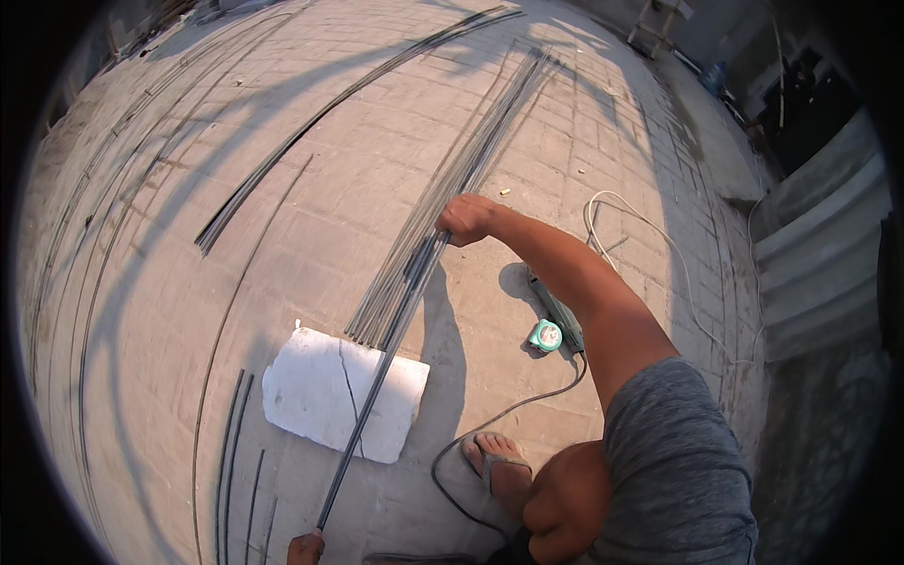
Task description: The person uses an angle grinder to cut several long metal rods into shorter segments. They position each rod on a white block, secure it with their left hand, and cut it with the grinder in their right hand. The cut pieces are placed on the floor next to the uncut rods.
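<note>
Nearest, at 7 o'clock on the lower edge, the left hand (306, 549) is closed on the near ends of a few long dark rods (367, 405). Only part of that hand shows, so I can't be sure how many rods it has. At 8 o'clock, shorter loose rods (232, 443) lie on the paved ground, and a sandalled foot (508, 476) is planted between 5 and 6 o'clock.

A little farther, toward 7:30, a white slab (306, 395) lies under the held rods, which cross above it at a slant. The ends of a bundle of thinner-looking rods (400, 268) reach its far edge. At 4 o'clock sit a round teal tape measure (544, 336) and, beside it, what seems a green power tool (557, 306) with a dark cord (508, 411).

Just past the middle, at 12 o'clock, the right hand (466, 219) is clenched around the dark rods; the bundle runs beyond it toward 12:30. The step in hand looks like steadying or lining up these rods; the next move would call for both grips staying firm and level.

Farther off, a second rod bundle (325, 111) lies at 11 o'clock and a pale cable (680, 254) loops at 3.
</note>
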Motion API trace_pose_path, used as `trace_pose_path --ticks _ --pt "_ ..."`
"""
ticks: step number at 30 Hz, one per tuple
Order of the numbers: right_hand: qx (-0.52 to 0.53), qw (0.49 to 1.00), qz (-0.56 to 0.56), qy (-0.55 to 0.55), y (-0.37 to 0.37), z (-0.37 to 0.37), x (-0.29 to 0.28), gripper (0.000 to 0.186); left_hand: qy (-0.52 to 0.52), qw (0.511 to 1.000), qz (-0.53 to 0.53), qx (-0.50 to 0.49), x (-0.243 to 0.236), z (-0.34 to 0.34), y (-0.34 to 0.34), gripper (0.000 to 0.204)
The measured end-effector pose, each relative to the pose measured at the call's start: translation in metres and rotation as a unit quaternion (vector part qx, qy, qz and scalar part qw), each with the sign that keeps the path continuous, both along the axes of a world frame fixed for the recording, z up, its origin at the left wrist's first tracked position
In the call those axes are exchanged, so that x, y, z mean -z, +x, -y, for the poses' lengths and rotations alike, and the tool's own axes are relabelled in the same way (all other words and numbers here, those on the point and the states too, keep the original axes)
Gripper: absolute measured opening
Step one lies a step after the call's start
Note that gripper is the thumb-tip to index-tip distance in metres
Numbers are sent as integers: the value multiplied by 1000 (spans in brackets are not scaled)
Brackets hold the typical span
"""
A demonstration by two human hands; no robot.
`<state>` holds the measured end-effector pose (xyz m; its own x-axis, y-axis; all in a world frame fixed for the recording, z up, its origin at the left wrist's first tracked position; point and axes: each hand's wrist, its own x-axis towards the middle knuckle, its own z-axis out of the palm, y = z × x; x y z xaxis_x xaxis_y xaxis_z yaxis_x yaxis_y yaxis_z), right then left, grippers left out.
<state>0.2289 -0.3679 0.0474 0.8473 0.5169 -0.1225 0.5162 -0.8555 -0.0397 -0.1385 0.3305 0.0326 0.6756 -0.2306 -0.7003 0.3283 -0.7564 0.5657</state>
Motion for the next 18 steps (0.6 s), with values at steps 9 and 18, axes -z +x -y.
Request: trace_pose_path --ticks 9,18 --pt "60 997 -12 -47 20 14 14 14 -42 999 21 14 -18 34 14 46" --pt "104 993 25 -56 35 43 23 19 -53 993 91 48 -16 67 41 45"
